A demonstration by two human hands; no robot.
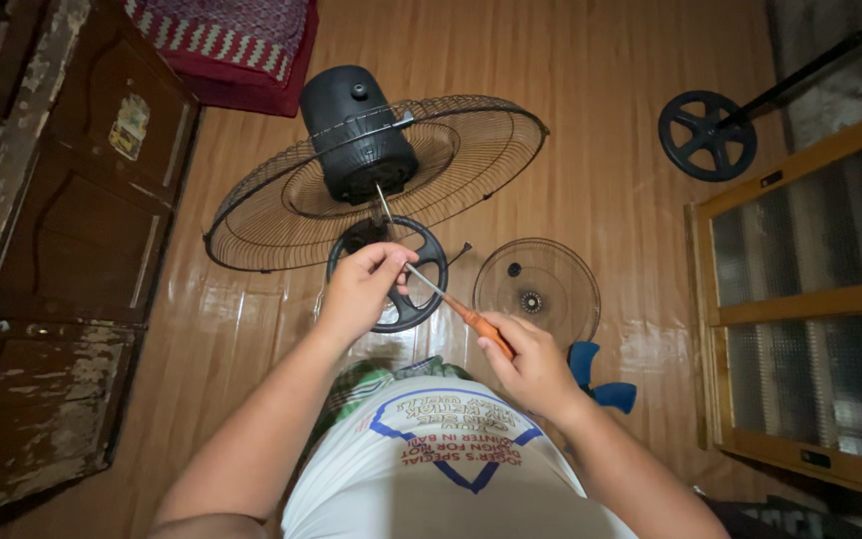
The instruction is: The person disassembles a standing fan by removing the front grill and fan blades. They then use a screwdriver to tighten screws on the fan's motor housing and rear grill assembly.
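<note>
Showing glossy wood-pattern floor (611,190), dark cabinet (82,250) beside; left hand (361,289) pinching screwdriver (456,307) tip, right hand (531,364) closed around handle; pinched part indiscernible.

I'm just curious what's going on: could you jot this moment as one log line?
left hand: pinching screwdriver tip | right hand: gripping orange handle | below: round black base | behind: fan motor in wire guard

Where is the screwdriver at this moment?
In the head view, the screwdriver is mid-frame: its orange handle is in the right hand, and its tip is at the left hand, just above the black ring under the fan motor.
</note>
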